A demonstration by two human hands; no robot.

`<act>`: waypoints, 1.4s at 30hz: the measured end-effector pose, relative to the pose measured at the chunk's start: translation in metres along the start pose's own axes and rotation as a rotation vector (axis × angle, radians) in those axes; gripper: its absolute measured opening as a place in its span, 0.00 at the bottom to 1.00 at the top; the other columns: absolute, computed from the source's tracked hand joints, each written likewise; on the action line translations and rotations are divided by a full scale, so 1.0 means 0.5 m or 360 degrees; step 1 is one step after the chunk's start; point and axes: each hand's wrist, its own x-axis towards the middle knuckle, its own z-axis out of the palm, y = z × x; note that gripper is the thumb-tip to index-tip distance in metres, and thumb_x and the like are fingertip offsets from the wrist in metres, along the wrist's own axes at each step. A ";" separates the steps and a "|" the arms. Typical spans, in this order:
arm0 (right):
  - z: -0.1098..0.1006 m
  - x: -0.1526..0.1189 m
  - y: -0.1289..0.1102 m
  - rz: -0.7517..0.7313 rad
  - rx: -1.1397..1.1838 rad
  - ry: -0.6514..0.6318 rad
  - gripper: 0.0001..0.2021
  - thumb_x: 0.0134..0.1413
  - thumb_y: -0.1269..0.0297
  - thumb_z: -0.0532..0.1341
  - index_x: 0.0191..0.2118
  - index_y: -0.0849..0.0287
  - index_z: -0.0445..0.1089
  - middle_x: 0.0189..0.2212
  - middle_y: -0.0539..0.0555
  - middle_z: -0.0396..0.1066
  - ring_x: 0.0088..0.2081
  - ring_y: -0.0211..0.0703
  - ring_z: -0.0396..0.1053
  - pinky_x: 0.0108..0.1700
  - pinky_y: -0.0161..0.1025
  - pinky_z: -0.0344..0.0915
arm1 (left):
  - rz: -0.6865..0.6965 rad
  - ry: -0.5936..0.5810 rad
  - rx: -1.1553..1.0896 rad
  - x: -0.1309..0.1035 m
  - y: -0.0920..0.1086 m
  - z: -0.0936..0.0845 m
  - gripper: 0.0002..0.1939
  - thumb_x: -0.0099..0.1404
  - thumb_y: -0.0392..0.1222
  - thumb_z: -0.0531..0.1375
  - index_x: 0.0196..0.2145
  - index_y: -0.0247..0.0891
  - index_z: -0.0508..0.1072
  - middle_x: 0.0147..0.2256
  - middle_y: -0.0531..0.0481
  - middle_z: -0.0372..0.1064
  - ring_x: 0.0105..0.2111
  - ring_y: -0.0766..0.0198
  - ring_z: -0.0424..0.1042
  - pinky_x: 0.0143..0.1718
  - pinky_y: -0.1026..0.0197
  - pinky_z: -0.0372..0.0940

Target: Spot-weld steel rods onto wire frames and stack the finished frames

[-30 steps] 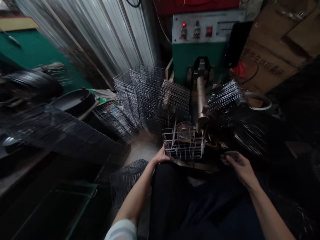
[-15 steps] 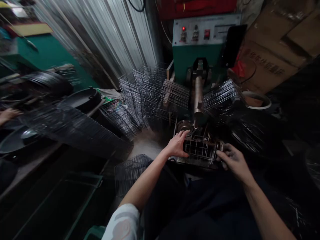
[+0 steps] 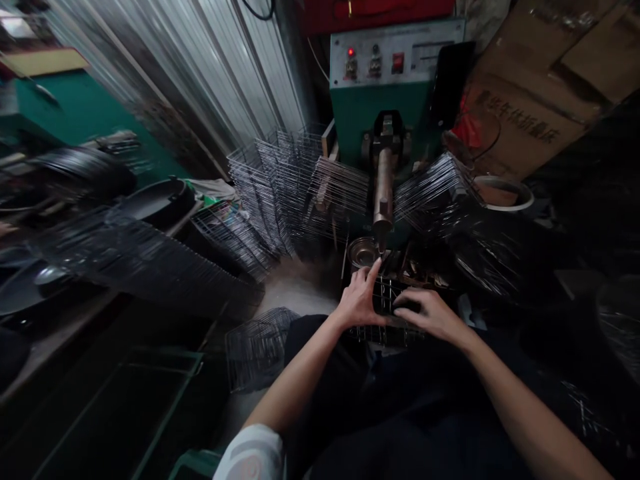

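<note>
Below the rod of a green machine [image 3: 345, 107], my left hand [image 3: 361, 299] spreads its thumb and index finger at the left side of a small wire grid [image 3: 385, 293]. The index fingertip is close to the machine's metal tip [image 3: 381, 243]. My right hand [image 3: 430, 312] is at the grid's right side, with a gap between thumb and fingers. Both hands seem to touch the grid, but the exact contact is too dark to tell. A round metal dish [image 3: 363, 252] sits just behind my left fingers.
Stacked wire racks [image 3: 270, 190] stand left of the machine, and more wire pieces [image 3: 430, 190] lean on its right. A bowl [image 3: 503, 193] is farther right. Another wire basket [image 3: 257, 350] is beside my left forearm. Cardboard boxes [image 3: 530, 100] fill the back right.
My right hand has moved left and its fingers have opened. My left index finger reaches higher, toward the metal tip. The grid has shifted left and sits lower between my hands. The view has also shifted.
</note>
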 end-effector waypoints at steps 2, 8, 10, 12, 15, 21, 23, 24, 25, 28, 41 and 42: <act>0.012 0.009 0.009 -0.0117 -0.0349 0.0012 0.04 0.59 0.68 0.62 0.37 0.57 0.76 0.34 0.54 0.73 0.37 0.45 0.72 0.40 0.40 0.67 | 0.0039 -0.0004 0.0007 0.002 0.002 0.007 0.78 0.37 0.54 0.76 0.70 0.54 0.26 0.64 0.36 0.48 0.61 0.35 0.55 0.49 0.36 0.67; 0.054 0.060 0.037 -0.0169 -0.0679 0.0034 0.05 0.60 0.71 0.61 0.37 0.58 0.75 0.37 0.57 0.71 0.39 0.46 0.72 0.42 0.40 0.67 | 0.0098 0.0023 -0.0024 0.006 0.017 0.021 0.80 0.35 0.54 0.77 0.70 0.53 0.25 0.65 0.36 0.47 0.63 0.34 0.51 0.55 0.36 0.64; 0.056 0.071 0.034 -0.0188 -0.0696 0.0006 0.04 0.60 0.71 0.62 0.35 0.59 0.74 0.37 0.56 0.71 0.39 0.45 0.71 0.42 0.40 0.67 | 0.0112 0.0040 -0.0073 0.003 0.011 0.019 0.80 0.36 0.56 0.77 0.70 0.52 0.25 0.65 0.36 0.45 0.64 0.34 0.50 0.56 0.35 0.63; 0.052 0.073 0.026 -0.0217 -0.0742 -0.0011 0.05 0.61 0.71 0.61 0.33 0.58 0.73 0.36 0.55 0.69 0.38 0.44 0.70 0.40 0.39 0.66 | 0.0152 0.0026 -0.0139 -0.002 -0.008 0.014 0.80 0.36 0.57 0.76 0.70 0.49 0.25 0.67 0.35 0.44 0.65 0.34 0.48 0.58 0.35 0.61; 0.043 0.068 0.018 -0.0258 -0.0779 -0.0006 0.07 0.63 0.69 0.59 0.33 0.57 0.71 0.34 0.54 0.67 0.37 0.45 0.68 0.38 0.39 0.64 | 0.0181 -0.0088 -0.0216 -0.012 -0.051 0.005 0.77 0.37 0.57 0.76 0.71 0.45 0.30 0.66 0.34 0.48 0.65 0.36 0.52 0.60 0.36 0.58; 0.036 0.063 0.017 -0.0262 -0.0641 0.0036 0.06 0.62 0.69 0.58 0.34 0.57 0.72 0.34 0.55 0.70 0.37 0.46 0.70 0.39 0.40 0.65 | 0.0182 -0.0021 -0.0255 -0.009 -0.092 0.020 0.64 0.40 0.57 0.75 0.69 0.43 0.49 0.63 0.37 0.55 0.61 0.37 0.58 0.62 0.38 0.55; 0.027 0.058 0.011 -0.0204 -0.0487 0.0054 0.04 0.62 0.67 0.60 0.38 0.56 0.72 0.36 0.55 0.73 0.38 0.47 0.71 0.41 0.41 0.66 | 0.0162 0.0035 -0.0219 -0.003 -0.090 0.031 0.62 0.37 0.57 0.75 0.66 0.42 0.54 0.59 0.38 0.58 0.59 0.39 0.60 0.62 0.38 0.55; 0.021 0.054 0.006 -0.0163 -0.0392 0.0059 0.04 0.61 0.66 0.61 0.40 0.56 0.72 0.37 0.55 0.74 0.39 0.47 0.72 0.42 0.42 0.67 | 0.0145 0.0064 -0.0204 -0.001 -0.088 0.036 0.62 0.36 0.57 0.76 0.65 0.42 0.55 0.58 0.39 0.59 0.57 0.39 0.61 0.61 0.38 0.56; 0.013 0.048 0.000 -0.0116 -0.0289 0.0048 0.06 0.60 0.63 0.63 0.42 0.55 0.72 0.38 0.54 0.75 0.40 0.47 0.73 0.44 0.42 0.67 | 0.0126 0.0090 -0.0196 0.001 -0.087 0.041 0.61 0.35 0.57 0.76 0.64 0.41 0.57 0.57 0.39 0.60 0.56 0.40 0.62 0.60 0.38 0.58; -0.009 0.024 -0.017 0.0010 -0.0025 -0.0084 0.16 0.53 0.57 0.68 0.47 0.55 0.72 0.42 0.54 0.76 0.43 0.49 0.74 0.46 0.43 0.69 | 0.0066 0.0156 -0.0217 0.003 -0.083 0.051 0.61 0.33 0.59 0.76 0.62 0.40 0.58 0.55 0.39 0.62 0.54 0.41 0.64 0.56 0.40 0.62; -0.017 -0.002 -0.030 -0.0353 -0.0464 -0.0041 0.11 0.69 0.62 0.53 0.45 0.52 0.74 0.37 0.55 0.75 0.40 0.48 0.72 0.43 0.43 0.68 | 0.0139 0.0403 -0.0375 0.023 -0.062 0.077 0.57 0.37 0.59 0.75 0.60 0.37 0.58 0.53 0.39 0.64 0.52 0.44 0.66 0.55 0.44 0.64; -0.019 -0.003 -0.032 -0.0361 -0.0481 -0.0019 0.11 0.69 0.63 0.54 0.44 0.52 0.74 0.36 0.55 0.75 0.40 0.48 0.71 0.42 0.44 0.68 | 0.0149 0.0419 -0.0390 0.025 -0.062 0.082 0.57 0.37 0.58 0.75 0.60 0.37 0.58 0.53 0.39 0.65 0.51 0.45 0.67 0.55 0.45 0.64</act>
